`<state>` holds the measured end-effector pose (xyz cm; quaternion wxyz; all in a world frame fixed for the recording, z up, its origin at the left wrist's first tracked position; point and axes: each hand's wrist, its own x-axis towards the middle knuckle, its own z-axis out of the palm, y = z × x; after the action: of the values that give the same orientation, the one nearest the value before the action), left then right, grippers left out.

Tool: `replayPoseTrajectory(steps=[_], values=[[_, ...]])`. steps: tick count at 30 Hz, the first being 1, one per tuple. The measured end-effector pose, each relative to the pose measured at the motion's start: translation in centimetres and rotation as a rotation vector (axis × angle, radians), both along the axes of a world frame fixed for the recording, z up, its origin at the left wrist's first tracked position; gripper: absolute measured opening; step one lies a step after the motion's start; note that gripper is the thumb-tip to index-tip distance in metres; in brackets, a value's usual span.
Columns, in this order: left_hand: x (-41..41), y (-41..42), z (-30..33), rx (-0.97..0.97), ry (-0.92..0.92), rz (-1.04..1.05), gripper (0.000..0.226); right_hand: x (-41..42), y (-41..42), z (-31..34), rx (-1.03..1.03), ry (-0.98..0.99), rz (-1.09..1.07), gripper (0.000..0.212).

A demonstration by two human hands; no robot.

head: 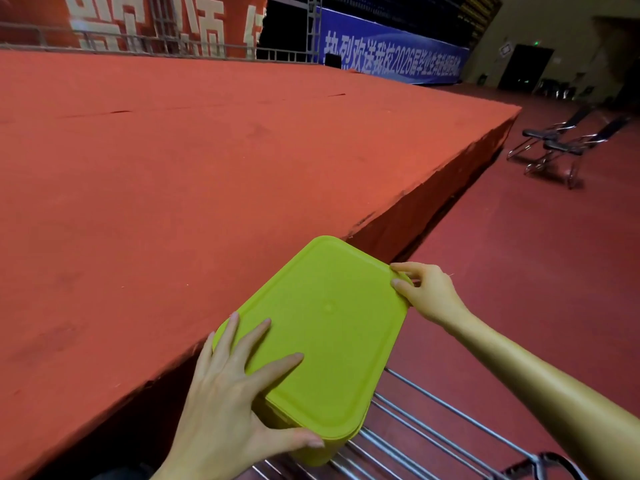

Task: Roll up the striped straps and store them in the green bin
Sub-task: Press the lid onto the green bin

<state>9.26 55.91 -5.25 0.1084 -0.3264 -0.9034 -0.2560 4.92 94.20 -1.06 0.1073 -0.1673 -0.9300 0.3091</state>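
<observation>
Beside the red carpeted stage, on a rack of metal bars, sits the green bin with its lid on. My left hand lies spread on the lid, fingers straight, thumb against the near edge. My right hand pinches the lid's far corner. No straps are visible.

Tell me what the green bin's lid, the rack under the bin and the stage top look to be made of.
Lid: probably moulded plastic, matt lime green with a fine grain, a raised rim and a small centre nub. Rack: metal rods, shiny, likely chrome or steel, with bright glints along them. Stage top: seemingly thin red carpet or felt, dull and scuffed, frayed along the edge.
</observation>
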Motion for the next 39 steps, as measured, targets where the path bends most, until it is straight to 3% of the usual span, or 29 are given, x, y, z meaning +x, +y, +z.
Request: replayPoseTrajectory(steps=[5, 10, 14, 21, 25, 30, 33, 35, 37, 39], values=[[0.0, -0.3, 0.7, -0.074, -0.025, 0.016, 0.094, -0.1, -1.9, -0.5, 0.292, -0.131, 0.109, 0.044], [0.1, 0.3, 1.6, -0.1, -0.035, 0.093, 0.095, 0.4, -1.5, -0.5, 0.399, -0.177, 0.147, 0.052], [-0.2, 0.9, 1.8, -0.208, -0.054, 0.078, 0.103, -0.2, -1.9, -0.2, 0.483, -0.205, 0.298, 0.074], [-0.3, 1.9, 2.0, -0.315, -0.087, 0.096, 0.111, -0.3, -2.0, -0.9, 0.528, -0.174, 0.352, 0.086], [-0.2, 1.6, 2.4, -0.355, -0.127, 0.068, 0.111, -0.3, -2.7, -0.6, 0.575, -0.2, 0.362, 0.076], [-0.2, 2.9, 5.0, -0.395, -0.186, 0.082, 0.126, -2.3, -3.4, 1.9, 0.741, -0.24, 0.427, 0.094], [-0.3, 3.5, 6.4, -0.564, -0.352, 0.084, 0.144, -4.7, -5.0, 1.9, 0.719, -0.183, 0.606, 0.088], [-0.3, 3.9, 6.6, -0.57, -0.379, 0.072, 0.147, -6.1, -5.5, 1.9, 0.686, -0.164, 0.666, 0.084], [-0.2, 3.9, 5.8, -0.506, -0.345, 0.076, 0.141, -7.3, -5.3, 2.0, 0.637, -0.161, 0.683, 0.085], [-0.5, 3.5, 4.9, -0.467, -0.278, 0.054, 0.121, -8.1, -5.2, 1.7, 0.593, -0.142, 0.705, 0.087]])
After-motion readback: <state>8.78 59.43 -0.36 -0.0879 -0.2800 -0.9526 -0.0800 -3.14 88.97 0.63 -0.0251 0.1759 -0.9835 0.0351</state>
